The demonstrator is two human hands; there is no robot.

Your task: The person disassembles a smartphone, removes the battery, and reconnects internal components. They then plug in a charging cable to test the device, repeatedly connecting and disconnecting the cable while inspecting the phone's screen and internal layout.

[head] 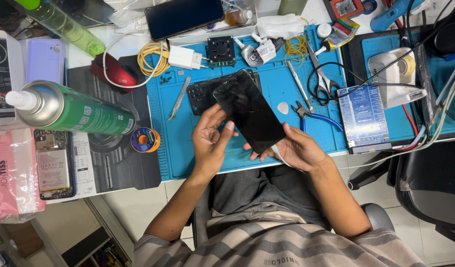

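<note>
Blue work mat (pixel 267 94) crowded: tweezers (pixel 179 98), small fan module (pixel 221 50), white charger (pixel 185 57), scissors (pixel 320 79), blue-handled cutters (pixel 314 115), white pick (pixel 283 108). Opened phone body (pixel 200 94) lies on mat, partly hidden behind the black screen panel (pixel 248 111). Green spray can (pixel 71 109) on its side at left (nozzle toward the edge). Panel held tilted above mat's near edge, between both hands. Left hand (pixel 210 141) curled at its left edge, thumb on the glass. Right hand (pixel 299 148) cupped beneath lower right corner, fingers under the panel
</note>
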